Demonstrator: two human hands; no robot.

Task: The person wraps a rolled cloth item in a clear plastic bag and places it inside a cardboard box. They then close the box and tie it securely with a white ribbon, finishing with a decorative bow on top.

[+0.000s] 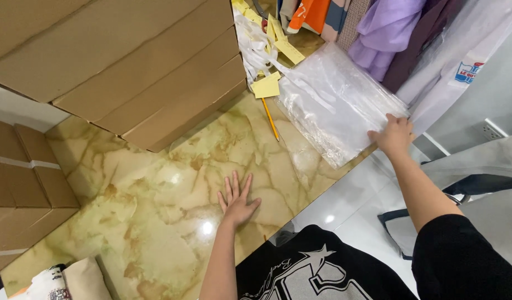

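Our left hand (237,201) rests flat and empty on the marble table (156,222) while our right hand (393,136), at two o'clock, seemingly pinches the stack of clear plastic bags (333,100), which could slide off the edge.

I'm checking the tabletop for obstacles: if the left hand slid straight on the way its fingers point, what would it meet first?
Probably the stack of flat cardboard boxes: the left hand lies flat on the marble table, fingers pointing up-table. The pencil lies slightly right, though depth is unclear.
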